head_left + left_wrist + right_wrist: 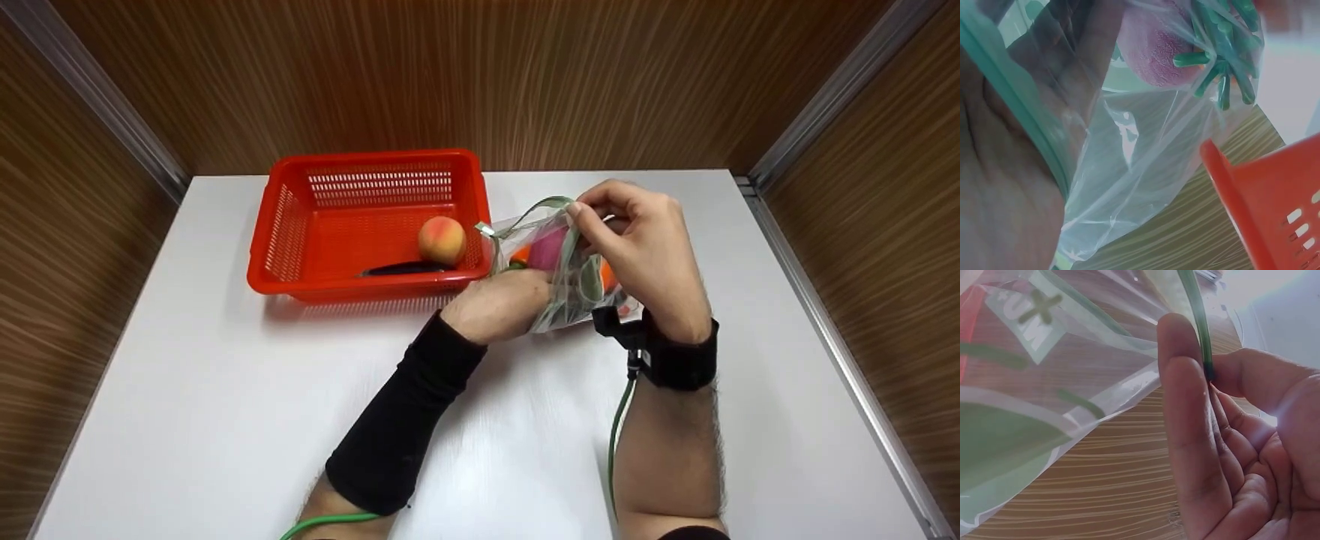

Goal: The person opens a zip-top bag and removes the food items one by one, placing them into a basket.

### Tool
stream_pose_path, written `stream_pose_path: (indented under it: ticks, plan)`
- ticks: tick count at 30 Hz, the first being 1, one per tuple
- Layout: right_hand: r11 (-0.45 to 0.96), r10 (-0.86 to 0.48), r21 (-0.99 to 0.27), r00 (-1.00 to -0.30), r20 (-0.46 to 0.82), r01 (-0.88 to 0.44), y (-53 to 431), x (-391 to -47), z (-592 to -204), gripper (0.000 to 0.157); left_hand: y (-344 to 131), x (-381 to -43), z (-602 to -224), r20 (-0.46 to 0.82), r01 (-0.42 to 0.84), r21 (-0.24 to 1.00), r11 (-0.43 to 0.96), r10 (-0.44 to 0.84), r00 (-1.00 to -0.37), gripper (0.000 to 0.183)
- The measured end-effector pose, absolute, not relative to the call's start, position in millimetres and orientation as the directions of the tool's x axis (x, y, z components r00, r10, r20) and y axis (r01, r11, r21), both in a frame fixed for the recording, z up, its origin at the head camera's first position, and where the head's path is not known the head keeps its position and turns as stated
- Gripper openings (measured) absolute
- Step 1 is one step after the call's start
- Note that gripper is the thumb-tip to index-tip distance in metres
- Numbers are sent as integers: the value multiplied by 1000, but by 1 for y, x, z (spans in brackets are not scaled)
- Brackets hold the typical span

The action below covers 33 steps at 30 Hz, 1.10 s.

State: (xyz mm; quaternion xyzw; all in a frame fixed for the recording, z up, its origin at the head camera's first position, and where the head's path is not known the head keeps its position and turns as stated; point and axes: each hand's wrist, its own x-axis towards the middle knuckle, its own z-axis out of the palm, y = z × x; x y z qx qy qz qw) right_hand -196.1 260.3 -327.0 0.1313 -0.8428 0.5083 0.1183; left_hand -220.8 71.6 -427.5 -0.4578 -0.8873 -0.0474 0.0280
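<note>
My right hand (637,232) pinches the green-edged mouth of a clear zip bag (559,311) between thumb and fingers. In the right wrist view the zip strip (1201,326) runs between thumb and fingertips. My left hand (514,296) reaches into the bag's mouth, its fingers partly hidden by the plastic; I cannot tell whether they hold anything. Inside the bag lie a rough pink-purple piece (547,249), an orange piece (519,257) and, in the left wrist view, a bunch of green stems (1221,67). Another orange patch (608,276) shows near the right hand.
A red plastic basket (337,285) with slotted walls stands left of the bag. In it lie a peach (442,240) and a dark eggplant (405,268). The white table (225,420) is enclosed by wood-patterned panels (465,82). A green cable (619,412) trails from the right wrist.
</note>
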Motion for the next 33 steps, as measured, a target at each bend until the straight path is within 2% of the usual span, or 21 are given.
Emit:
stream_pose_path:
  ticks: [2, 6, 13, 18, 23, 28, 33]
  plan:
    - [446, -98, -826, -937, 336, -344, 261, -196, -327, 15, 69, -222, -427, 125, 825, 69, 561, 815, -565, 27]
    - [442, -90, -824, -932, 352, -355, 262, -196, -327, 15, 62, -224, -422, 175, 830, 199, 521, 814, -553, 31]
    - [426, -72, -831, -929, 363, -358, 263, -196, -327, 14, 52, -224, -413, 182, 800, 341, 493, 801, -571, 26]
    - [397, -29, -845, -925, 379, -359, 264, -197, -327, 13, 47, -229, -407, 217, 804, 322, 500, 787, -577, 18]
    - [393, -6, -847, -922, 388, -359, 264, -198, -327, 14, 35, -231, -399, 299, 817, 282, 503, 763, -573, 20]
    - [403, -2, -841, -919, 395, -362, 264, -198, -327, 14, 17, -233, -391, 361, 824, 338, 455, 745, -560, 23]
    - [414, 2, -836, -917, 398, -361, 265, -198, -328, 14, 0, -232, -383, 394, 807, 375, 456, 710, -584, 25]
